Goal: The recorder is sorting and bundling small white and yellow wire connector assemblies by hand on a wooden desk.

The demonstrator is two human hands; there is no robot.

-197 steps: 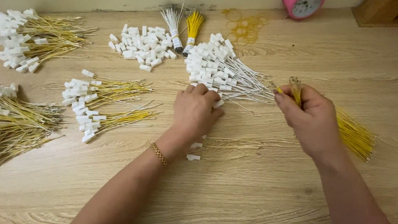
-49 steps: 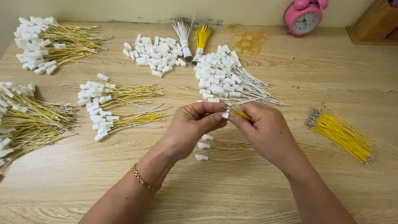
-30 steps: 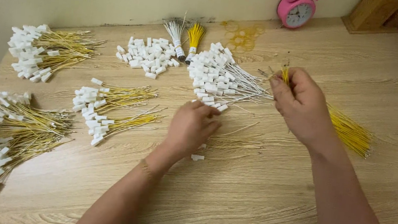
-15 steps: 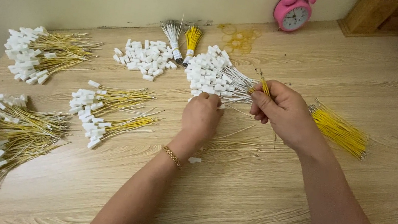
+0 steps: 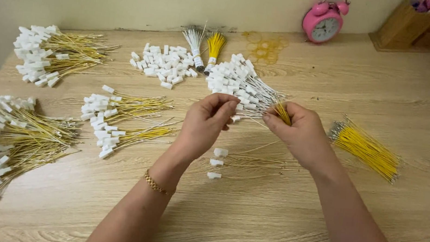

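My left hand [image 5: 204,125] is raised over the middle of the wooden table [image 5: 279,222], fingertips pinched on a small white connector with thin pale wires. My right hand [image 5: 301,134] faces it a few centimetres away, pinching a thin yellow wire [image 5: 282,113] whose end points toward the left fingertips. Just behind both hands lies a heap of white connectors on pale wires [image 5: 236,81]. Under the hands, three loose white connectors [image 5: 216,162] rest beside some thin wires on the table.
A bundle of bare yellow wires [image 5: 367,150] lies right of my right hand. Finished yellow-wire bundles with white connectors [image 5: 11,137] [image 5: 48,54] [image 5: 119,120] fill the left side. Loose connectors [image 5: 164,63], two tied wire bundles [image 5: 205,43], a pink alarm clock [image 5: 323,20] and a wooden box [image 5: 402,23] stand behind.
My right hand has come down and leftward from the yellow bundle with one yellow wire. My left hand has lifted from the table, and the two hands now nearly meet.
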